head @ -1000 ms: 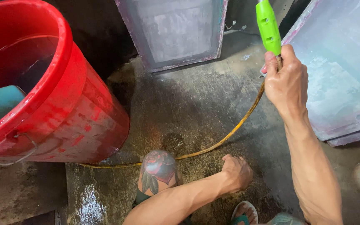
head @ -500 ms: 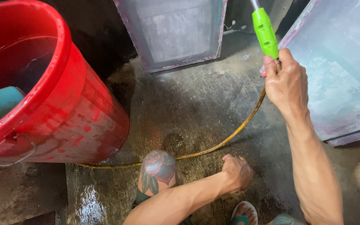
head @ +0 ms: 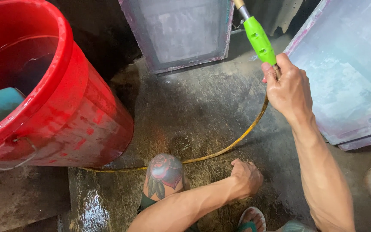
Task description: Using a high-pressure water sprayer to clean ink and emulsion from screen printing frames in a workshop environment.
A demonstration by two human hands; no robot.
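Nearest the camera, the left hand (head: pixel 246 177) hangs loosely curled into a fist above the wet, rough concrete floor (head: pixel 194 103), holding nothing; the forearm crosses beside a tattooed knee (head: pixel 164 171). A thin yellow hose (head: pixel 230 146) curves across the floor behind the knee and rises to the right hand (head: pixel 289 89). That hand's fingers are wrapped tightly round the base of a green plastic spray wand (head: pixel 259 39), cylindrical with a metal tip, angled up and away. To the left stands a glossy red plastic bucket (head: pixel 82 116) holding water. Farther back, two flat rectangular mesh screen frames lean upright: one centre (head: pixel 181 30), one right (head: pixel 348 68).
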